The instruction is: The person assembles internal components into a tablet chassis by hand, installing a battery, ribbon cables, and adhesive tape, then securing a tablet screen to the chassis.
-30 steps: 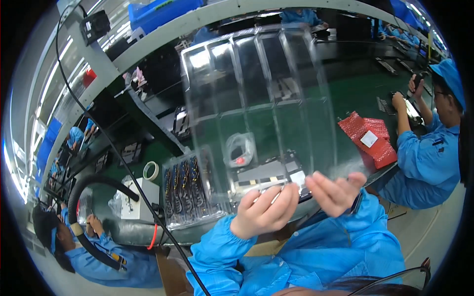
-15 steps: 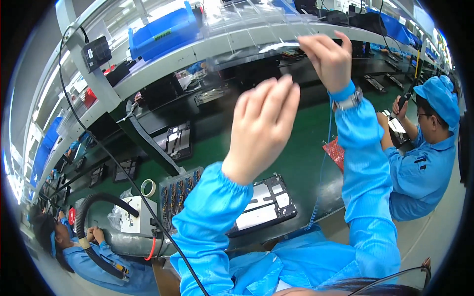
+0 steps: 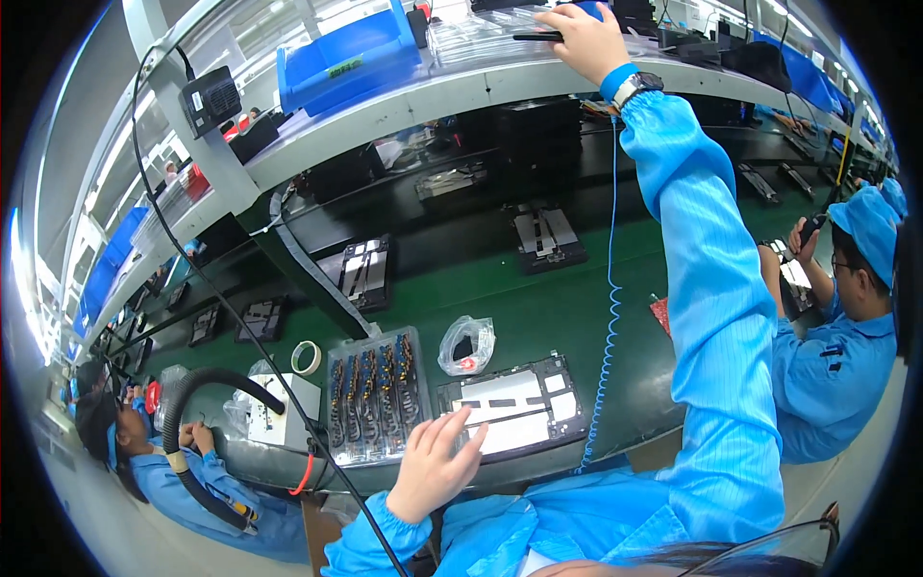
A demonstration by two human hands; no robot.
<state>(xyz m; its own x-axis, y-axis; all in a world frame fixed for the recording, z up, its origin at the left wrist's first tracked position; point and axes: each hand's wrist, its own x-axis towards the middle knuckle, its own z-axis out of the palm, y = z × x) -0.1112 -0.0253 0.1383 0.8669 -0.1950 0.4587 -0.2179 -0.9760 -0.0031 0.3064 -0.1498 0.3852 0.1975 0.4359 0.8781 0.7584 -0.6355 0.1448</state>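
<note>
My right hand [image 3: 588,40] reaches up to the shelf, fingers closed around a thin black stick-like tool [image 3: 536,37] whose kind I cannot make out. A blue band and a watch circle that wrist. Low in front of me, my left hand [image 3: 435,465] is open with fingers apart, holding nothing. Its fingertips hover over or touch the near left part of an opened tablet-like device [image 3: 510,438], with silvery panels in a black frame. Beside it on the left, a clear tray [image 3: 377,454] carries rows of small dark parts with orange and blue bits.
Clear plastic trays [image 3: 471,43] and a blue bin [image 3: 346,67] rest on the shelf [image 3: 404,104]. A clear bag [image 3: 467,344], tape roll [image 3: 306,358] and white box [image 3: 281,412] with black hose stand on the bench. A coiled blue cord [image 3: 608,365] hangs right. Co-workers sit on both sides.
My left hand has come down from near the shelf to the device. My right hand has moved slightly left and up onto the shelf, and the black tool now shows in it.
</note>
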